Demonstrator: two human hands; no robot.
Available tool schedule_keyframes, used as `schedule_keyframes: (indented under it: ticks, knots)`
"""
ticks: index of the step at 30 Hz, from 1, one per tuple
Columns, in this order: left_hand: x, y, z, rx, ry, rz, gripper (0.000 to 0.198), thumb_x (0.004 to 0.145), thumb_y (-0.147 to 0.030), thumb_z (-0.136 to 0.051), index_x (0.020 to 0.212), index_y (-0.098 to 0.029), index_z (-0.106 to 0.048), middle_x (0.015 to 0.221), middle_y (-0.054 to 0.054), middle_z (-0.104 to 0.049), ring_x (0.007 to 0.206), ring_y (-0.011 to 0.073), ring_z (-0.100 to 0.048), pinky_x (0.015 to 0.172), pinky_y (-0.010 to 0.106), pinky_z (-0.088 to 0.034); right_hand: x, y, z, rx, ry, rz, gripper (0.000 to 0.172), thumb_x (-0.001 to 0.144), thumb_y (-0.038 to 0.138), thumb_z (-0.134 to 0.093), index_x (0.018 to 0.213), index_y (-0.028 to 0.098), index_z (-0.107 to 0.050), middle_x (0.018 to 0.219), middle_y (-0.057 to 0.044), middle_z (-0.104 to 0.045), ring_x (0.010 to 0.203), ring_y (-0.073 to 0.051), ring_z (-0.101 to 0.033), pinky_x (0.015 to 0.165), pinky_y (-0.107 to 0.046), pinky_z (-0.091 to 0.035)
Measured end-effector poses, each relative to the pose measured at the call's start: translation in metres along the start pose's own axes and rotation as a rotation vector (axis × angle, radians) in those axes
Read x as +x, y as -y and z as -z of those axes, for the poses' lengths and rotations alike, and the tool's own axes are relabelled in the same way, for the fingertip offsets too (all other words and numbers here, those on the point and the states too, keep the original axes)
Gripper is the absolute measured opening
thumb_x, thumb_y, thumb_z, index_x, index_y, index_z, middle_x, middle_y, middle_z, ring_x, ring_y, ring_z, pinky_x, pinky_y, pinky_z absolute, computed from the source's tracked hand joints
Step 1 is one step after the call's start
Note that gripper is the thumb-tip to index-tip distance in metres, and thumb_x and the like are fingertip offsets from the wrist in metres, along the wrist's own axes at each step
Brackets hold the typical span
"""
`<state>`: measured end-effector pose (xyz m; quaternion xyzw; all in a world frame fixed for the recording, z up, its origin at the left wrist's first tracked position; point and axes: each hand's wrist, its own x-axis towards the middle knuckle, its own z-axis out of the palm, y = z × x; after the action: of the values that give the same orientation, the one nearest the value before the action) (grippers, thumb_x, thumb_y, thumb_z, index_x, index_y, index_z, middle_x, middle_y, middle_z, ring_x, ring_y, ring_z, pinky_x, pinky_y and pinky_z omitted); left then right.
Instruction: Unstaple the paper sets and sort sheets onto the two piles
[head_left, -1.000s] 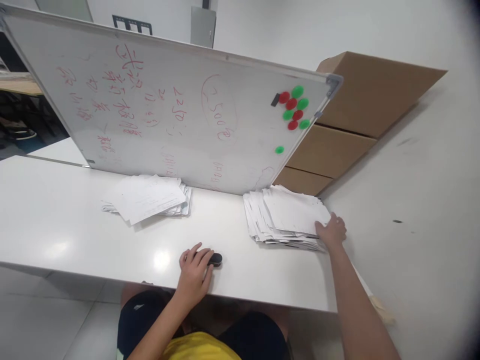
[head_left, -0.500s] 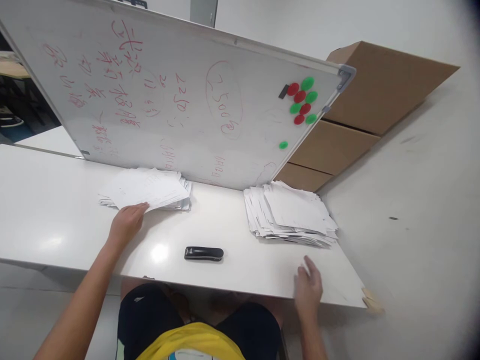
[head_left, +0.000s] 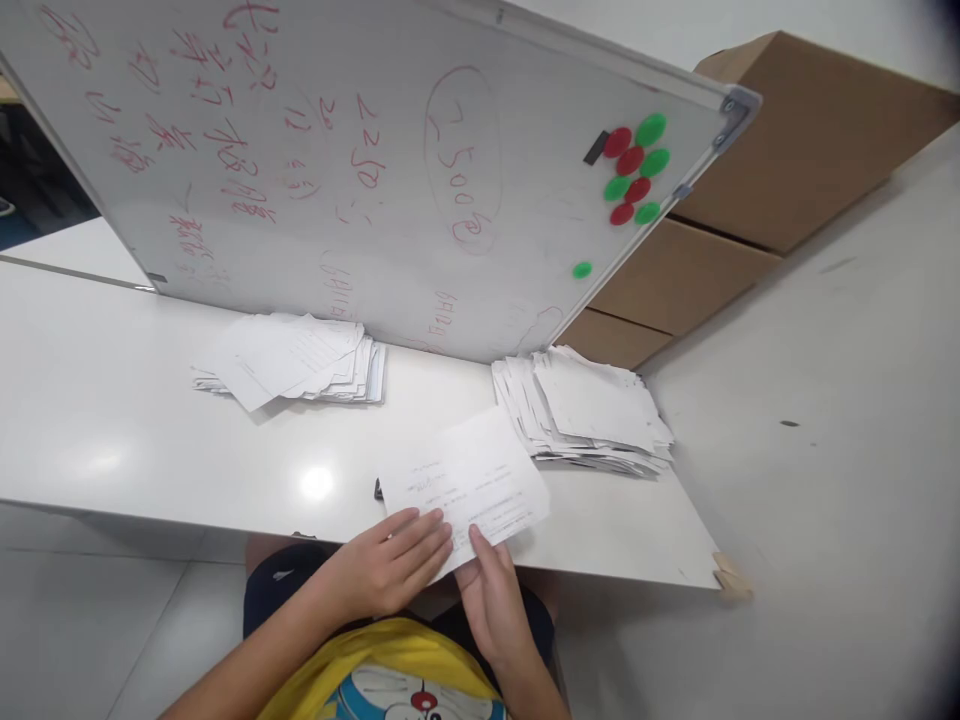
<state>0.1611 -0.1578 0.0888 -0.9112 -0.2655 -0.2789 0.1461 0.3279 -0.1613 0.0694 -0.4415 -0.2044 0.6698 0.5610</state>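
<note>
A printed white sheet (head_left: 465,480) is held over the front of the table, tilted. My left hand (head_left: 386,565) lies across its lower left edge, fingers together on the paper. My right hand (head_left: 491,600) grips the lower edge, thumb on top and fingers underneath. Only one end of the black stapler (head_left: 379,489) shows, since the sheet hides the rest. To the left lies a stack of papers (head_left: 300,360) with its top sheets askew. Another, thicker stack (head_left: 592,405) lies to the right, close behind the held sheet.
A whiteboard (head_left: 405,170) with red writing and round red and green magnets stands along the table's back. Cardboard boxes (head_left: 720,270) are behind its right end, beside the wall. The white table's (head_left: 90,400) front edge is near my lap.
My left hand has moved right from the left stack, and my right hand has come inward. Both now hold a sheet over the stapler. The view has shifted slightly.
</note>
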Motion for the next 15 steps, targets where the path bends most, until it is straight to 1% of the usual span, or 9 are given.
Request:
schedule_keyframes:
  ticks: [2, 3, 5, 6, 8, 9, 11, 13, 15]
  knots:
    - [-0.012, 0.016, 0.004, -0.076, 0.103, 0.049, 0.048, 0.087, -0.009, -0.046, 0.133, -0.020, -0.050, 0.133, 0.007, -0.058, 0.130, 0.0217, -0.047, 0.109, 0.039, -0.040, 0.004, -0.002, 0.005, 0.020, -0.040, 0.001, 0.073, 0.074, 0.040, -0.073, 0.140, 0.029, -0.044, 0.129, -0.002, -0.063, 0.122, -0.024, -0.055, 0.110, -0.043, -0.037]
    - [-0.021, 0.030, 0.006, -0.088, 0.150, 0.108, 0.055, 0.084, -0.007, -0.043, 0.137, -0.023, -0.046, 0.137, 0.005, -0.054, 0.133, 0.0214, -0.043, 0.110, 0.040, -0.038, 0.006, -0.002, 0.009, 0.022, -0.056, 0.001, 0.076, 0.074, 0.039, -0.074, 0.141, 0.029, -0.042, 0.129, -0.002, -0.064, 0.122, -0.024, -0.055, 0.110, -0.044, -0.038]
    - [-0.044, 0.070, 0.010, -0.035, 0.220, 0.295, 0.064, 0.080, -0.005, -0.039, 0.141, -0.025, -0.040, 0.143, 0.006, -0.048, 0.137, 0.0236, -0.037, 0.111, 0.044, -0.035, 0.009, -0.001, 0.018, 0.020, -0.081, 0.003, 0.079, 0.074, 0.039, -0.074, 0.143, 0.030, -0.038, 0.129, -0.003, -0.063, 0.123, -0.025, -0.055, 0.109, -0.045, -0.039]
    - [-0.058, 0.094, 0.011, 0.031, 0.231, 0.402, 0.063, 0.080, -0.006, -0.039, 0.141, -0.023, -0.040, 0.145, 0.008, -0.045, 0.138, 0.0260, -0.035, 0.110, 0.047, -0.034, 0.010, 0.000, 0.022, 0.020, -0.090, 0.009, 0.079, 0.075, 0.038, -0.073, 0.144, 0.030, -0.037, 0.130, -0.003, -0.062, 0.123, -0.025, -0.054, 0.109, -0.045, -0.040]
    - [-0.086, 0.144, 0.016, 0.175, 0.254, 0.648, 0.058, 0.083, -0.013, -0.039, 0.141, -0.015, -0.039, 0.147, 0.014, -0.041, 0.139, 0.0325, -0.032, 0.110, 0.053, -0.031, 0.011, 0.000, 0.030, 0.021, -0.099, 0.028, 0.079, 0.076, 0.038, -0.072, 0.145, 0.029, -0.035, 0.132, -0.003, -0.061, 0.124, -0.025, -0.054, 0.109, -0.044, -0.040]
    - [-0.099, 0.167, 0.019, 0.227, 0.267, 0.744, 0.056, 0.084, -0.017, -0.039, 0.141, -0.010, -0.037, 0.148, 0.017, -0.038, 0.139, 0.0353, -0.029, 0.109, 0.055, -0.029, 0.012, 0.000, 0.033, 0.022, -0.103, 0.036, 0.079, 0.076, 0.038, -0.072, 0.145, 0.029, -0.035, 0.132, -0.004, -0.061, 0.123, -0.025, -0.055, 0.109, -0.044, -0.040]
    - [-0.119, 0.201, 0.026, 0.268, 0.285, 0.838, 0.053, 0.088, -0.020, -0.035, 0.139, -0.006, -0.035, 0.148, 0.018, -0.037, 0.140, 0.0362, -0.026, 0.108, 0.054, -0.029, 0.012, -0.003, 0.037, 0.019, -0.112, 0.050, 0.080, 0.076, 0.038, -0.073, 0.145, 0.028, -0.035, 0.131, -0.004, -0.062, 0.122, -0.025, -0.056, 0.108, -0.043, -0.041]
    - [-0.130, 0.218, 0.034, 0.262, 0.303, 0.878, 0.048, 0.090, -0.018, -0.030, 0.135, -0.005, -0.039, 0.143, 0.015, -0.045, 0.137, 0.0326, -0.033, 0.106, 0.050, -0.032, 0.012, -0.005, 0.038, 0.012, -0.120, 0.050, 0.079, 0.074, 0.039, -0.074, 0.144, 0.027, -0.038, 0.129, -0.005, -0.063, 0.121, -0.026, -0.057, 0.107, -0.044, -0.043]
    - [-0.130, 0.218, 0.039, 0.273, 0.274, 0.979, 0.043, 0.090, -0.015, -0.031, 0.128, -0.008, -0.049, 0.133, 0.012, -0.056, 0.125, 0.0291, -0.049, 0.100, 0.045, -0.039, 0.012, -0.007, 0.037, 0.018, -0.130, 0.040, 0.079, 0.073, 0.040, -0.075, 0.142, 0.026, -0.041, 0.126, -0.006, -0.065, 0.120, -0.027, -0.058, 0.104, -0.045, -0.045]
